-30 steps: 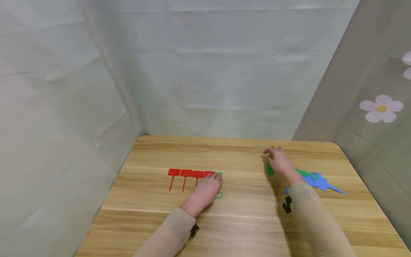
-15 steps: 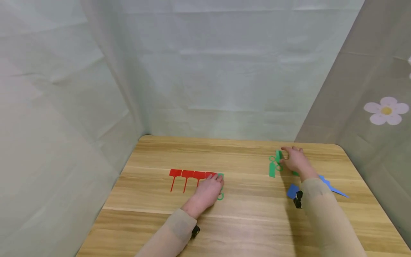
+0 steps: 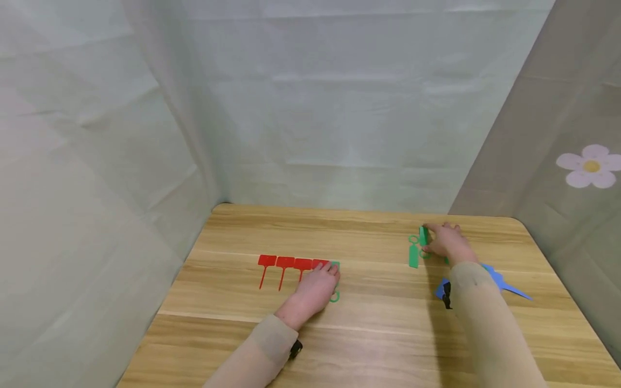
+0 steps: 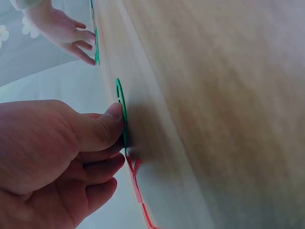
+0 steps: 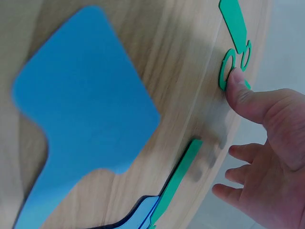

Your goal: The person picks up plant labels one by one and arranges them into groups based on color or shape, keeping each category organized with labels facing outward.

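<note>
A row of red stake-shaped tags (image 3: 286, 264) lies on the wooden table (image 3: 368, 334). My left hand (image 3: 326, 272) rests flat at the row's right end, on a green tag whose loop (image 3: 334, 296) sticks out. In the left wrist view the thumb (image 4: 107, 126) presses this green tag (image 4: 121, 102), next to the red tags (image 4: 136, 171). My right hand (image 3: 436, 241) lies at the back right with fingers spread. Its thumb (image 5: 248, 98) touches the ring of a green tag (image 5: 226, 71). A second green tag (image 3: 413, 256) lies just left of it.
Blue tags (image 3: 502, 281) lie by my right forearm, one large blue tag (image 5: 86, 124) close to the wrist camera, with another green tag (image 5: 178, 176) beside it. Pale cloth walls (image 3: 339, 108) close the table in at the back and on both sides.
My right hand has moved right and toward the table's back, onto the green tags there, uncovering the one to its left. My left hand has stayed on its tag.
</note>
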`<action>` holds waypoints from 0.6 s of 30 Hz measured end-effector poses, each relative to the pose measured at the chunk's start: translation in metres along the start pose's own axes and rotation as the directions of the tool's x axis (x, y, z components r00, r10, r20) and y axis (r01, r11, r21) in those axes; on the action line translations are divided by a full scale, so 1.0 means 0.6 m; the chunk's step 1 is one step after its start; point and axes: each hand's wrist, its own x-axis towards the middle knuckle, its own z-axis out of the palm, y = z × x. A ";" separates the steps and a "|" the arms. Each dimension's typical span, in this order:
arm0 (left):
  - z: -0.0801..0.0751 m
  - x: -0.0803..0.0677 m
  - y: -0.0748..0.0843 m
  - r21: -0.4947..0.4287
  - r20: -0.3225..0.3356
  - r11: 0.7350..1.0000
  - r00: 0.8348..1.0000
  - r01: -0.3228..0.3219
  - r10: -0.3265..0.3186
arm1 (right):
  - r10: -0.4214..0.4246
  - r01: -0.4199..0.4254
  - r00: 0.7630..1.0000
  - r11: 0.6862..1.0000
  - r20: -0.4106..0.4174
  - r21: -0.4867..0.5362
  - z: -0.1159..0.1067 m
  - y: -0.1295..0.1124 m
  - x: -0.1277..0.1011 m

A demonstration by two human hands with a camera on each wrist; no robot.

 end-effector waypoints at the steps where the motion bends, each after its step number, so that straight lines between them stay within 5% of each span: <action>1: 0.000 0.000 0.000 -0.002 0.003 1.000 1.000 0.000 0.000 | 0.009 -0.009 1.000 1.000 0.005 0.000 -0.001 -0.003 -0.001; 18: -0.005 0.001 0.001 0.012 0.012 1.000 1.000 0.012 -0.012 | 0.096 -0.098 0.994 0.994 -0.053 -0.038 0.005 -0.021 -0.002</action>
